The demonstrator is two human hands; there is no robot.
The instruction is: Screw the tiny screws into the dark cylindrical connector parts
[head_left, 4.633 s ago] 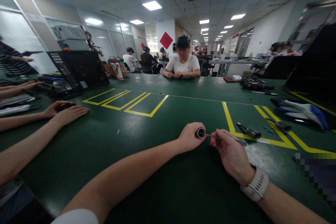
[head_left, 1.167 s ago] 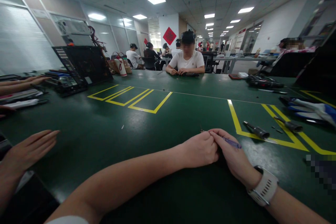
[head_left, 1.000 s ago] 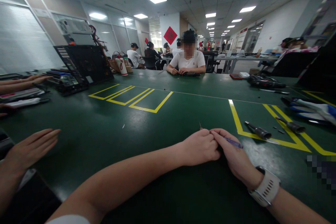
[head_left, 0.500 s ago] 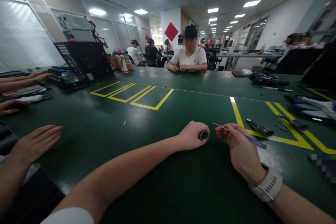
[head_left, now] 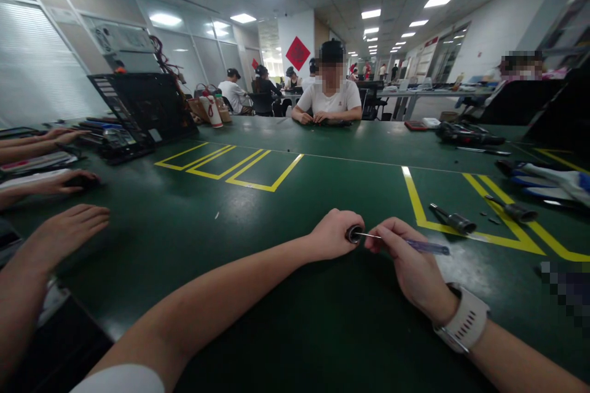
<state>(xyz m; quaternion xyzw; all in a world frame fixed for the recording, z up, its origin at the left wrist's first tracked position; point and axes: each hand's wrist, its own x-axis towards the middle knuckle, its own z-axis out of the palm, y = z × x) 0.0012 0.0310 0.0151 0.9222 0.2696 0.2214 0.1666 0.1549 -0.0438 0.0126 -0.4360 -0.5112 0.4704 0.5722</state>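
My left hand (head_left: 335, 234) is wrapped round a dark metal socket-like part (head_left: 353, 234), its round open end facing right. My right hand (head_left: 405, 261) grips a thin screwdriver (head_left: 426, 247) with a translucent purple handle. The screwdriver's tip points left and reaches the mouth of the part; how deep it sits inside cannot be made out. Right of my hands, a similar metal part (head_left: 461, 223) lies by the yellow tape, and another (head_left: 520, 212) lies farther right. Small dark pieces (head_left: 493, 221) rest between those two.
The green table (head_left: 258, 227) carries yellow tape outlines. Another person's hand (head_left: 74, 230) is at the left, near a black frame (head_left: 157, 107). Someone sits across the table. Gloves (head_left: 548, 181) and a black tool (head_left: 468, 134) lie at the right.
My right hand has moved left, bringing the screwdriver tip to the part's opening. The view has shifted slightly. At the left, another person's hand has moved right onto a dark mouse.
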